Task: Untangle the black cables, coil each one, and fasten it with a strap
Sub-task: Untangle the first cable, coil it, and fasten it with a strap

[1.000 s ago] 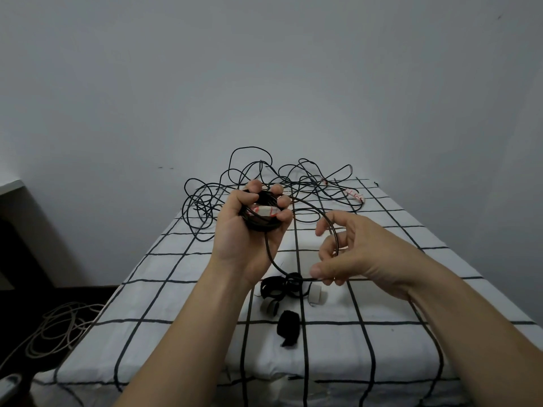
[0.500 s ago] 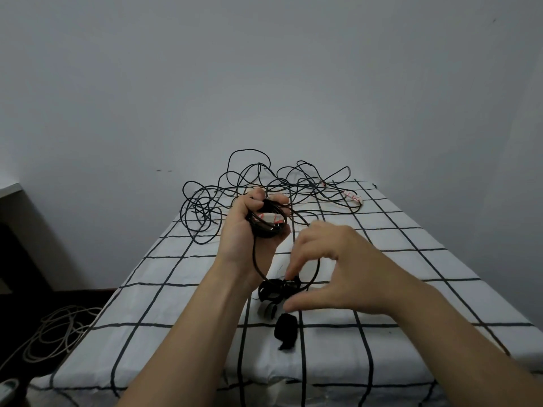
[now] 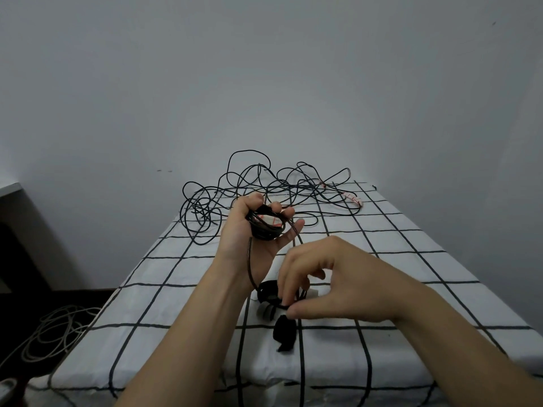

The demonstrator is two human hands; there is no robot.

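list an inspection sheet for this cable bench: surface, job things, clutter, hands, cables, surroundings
surface: table under a white cloth with black grid lines
job's things: black cable coil held up in the left hand; strap pile and a single black strap on the near cloth
clutter: small pale roll beside the strap pile, purpose unclear
hands: left hand grips the coil; right hand pinches at the strap pile
cables: tangled black cables at the far end; loose tail hangs from the coil
surroundings: grey wall; pale cord heaped on the floor, left
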